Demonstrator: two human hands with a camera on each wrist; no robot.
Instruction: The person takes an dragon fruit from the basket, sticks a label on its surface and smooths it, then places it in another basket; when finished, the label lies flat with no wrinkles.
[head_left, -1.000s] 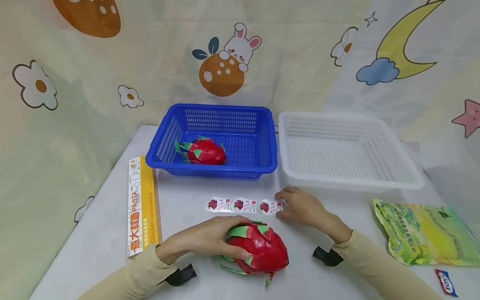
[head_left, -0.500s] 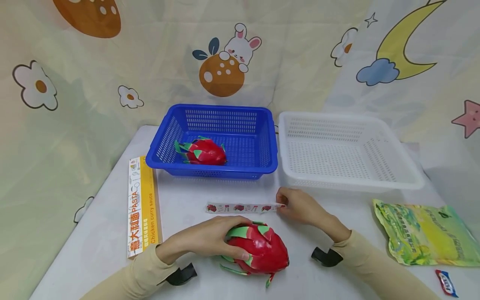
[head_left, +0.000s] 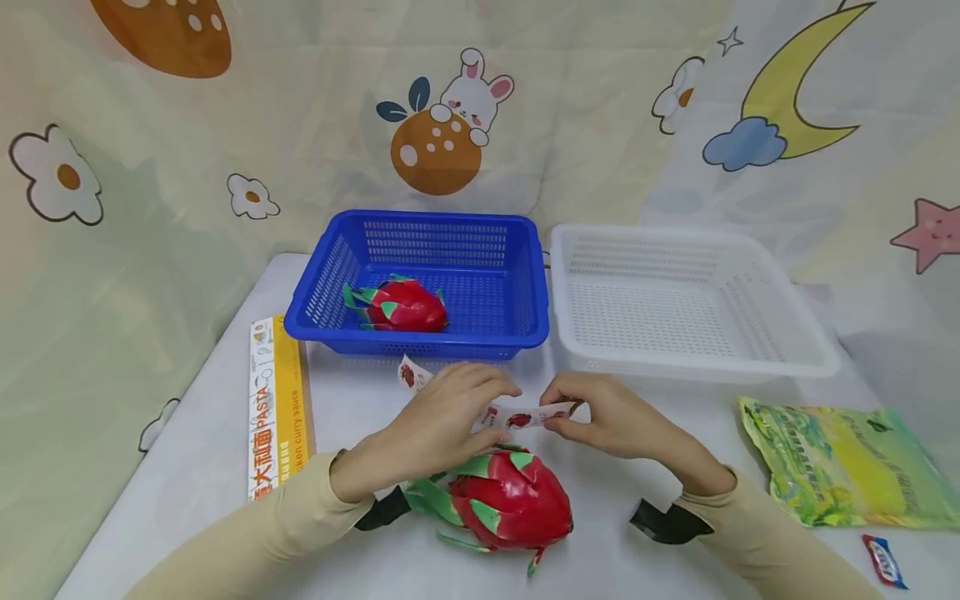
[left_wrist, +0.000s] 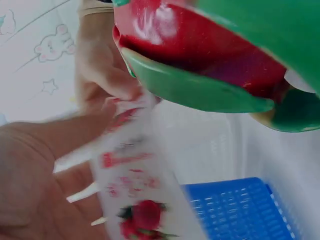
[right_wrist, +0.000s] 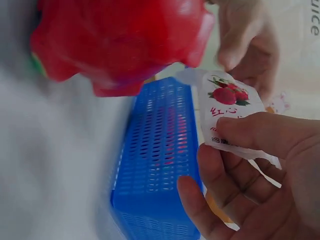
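Observation:
The right hand pinches one end of a white strip of stickers between thumb and fingers; the right wrist view shows the thumb pressed on the sticker strip, which has red dragon fruit printed on it. Over the strip's middle is the left hand, its thumb and fingers spread apart with the strip passing between them. The strip's far end lifts beyond the left knuckles. Just below both hands a large red dragon fruit with green scales lies on the table, near the left wrist and untouched by the fingers.
A blue basket at the back holds another dragon fruit. Beside it stands a white basket. A yellow pasta box lies at left; a green-yellow bag and a small blue-red packet lie at right.
The right hand has gripped the sticker strip's end and lifted the strip off the table. The left hand has let go of the near dragon fruit and moved up to the strip.

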